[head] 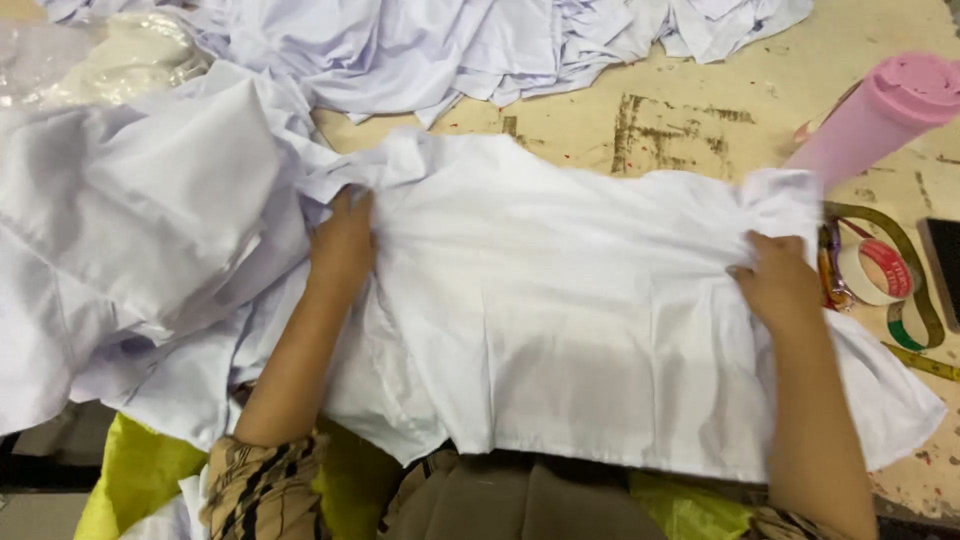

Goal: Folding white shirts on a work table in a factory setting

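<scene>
Your left hand and right hand both pinch the white cloth spread flat across the table right in front of you. Tape roll just right of it, pink tube behind, more cloth pile further back.

Cloth spread on counter; cloth pile to its left, more behind; bottle, tape roll right.

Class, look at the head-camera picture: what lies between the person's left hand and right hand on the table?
In the head view, only the white garment lies between the left hand and the right hand: a smooth stretch of its cloth, with both hands pressing on it.
</scene>
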